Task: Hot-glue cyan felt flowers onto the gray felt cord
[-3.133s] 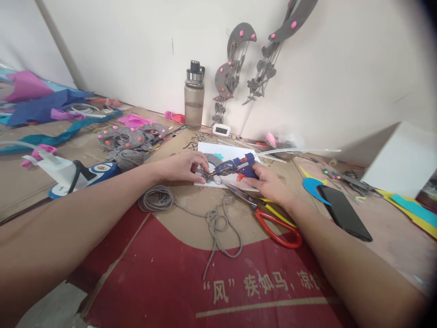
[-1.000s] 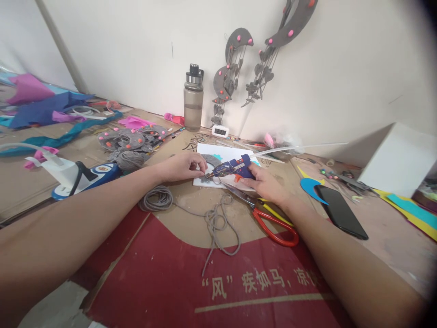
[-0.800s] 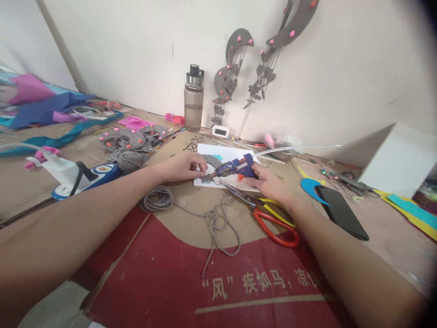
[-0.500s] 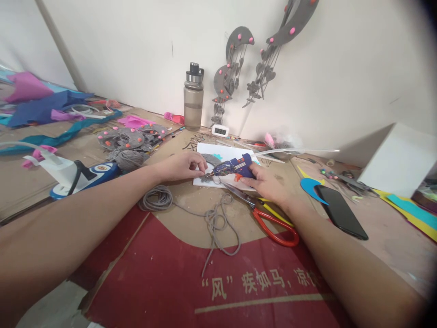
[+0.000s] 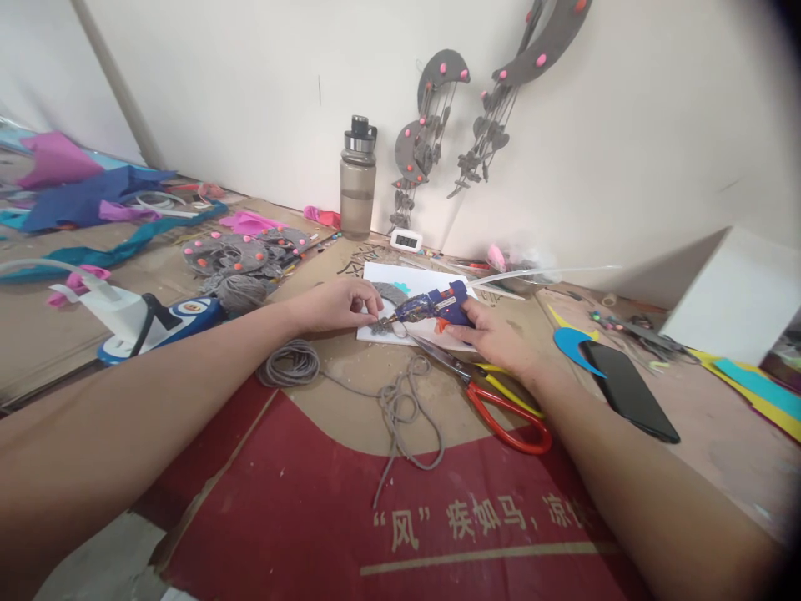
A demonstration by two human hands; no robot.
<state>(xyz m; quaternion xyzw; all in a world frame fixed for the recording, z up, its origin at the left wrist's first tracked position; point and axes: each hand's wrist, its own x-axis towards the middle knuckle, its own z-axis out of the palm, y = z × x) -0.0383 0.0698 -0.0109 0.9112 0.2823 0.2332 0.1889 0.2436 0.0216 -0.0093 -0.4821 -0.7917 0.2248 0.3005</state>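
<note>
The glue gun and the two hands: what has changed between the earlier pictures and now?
The left hand has raised its thumb slightly; nothing was visibly taken or let go. The right hand still holds the glue gun; the scissors and grey cord stayed put.

The rear wall [image 5: 250, 92] is finished in white and is marked by a dark line [image 5: 319, 90] and, at right, a faint scratch [image 5: 730, 184]. It is bordered at left by a grey strip [image 5: 113, 79]. The worktop [image 5: 719, 451] is partly covered by cardboard [image 5: 350, 409], printed red at the front. Pale grey floor [image 5: 93, 563] is exposed at lower left. A soft shadow [image 5: 679, 271] is cast at right.
</note>
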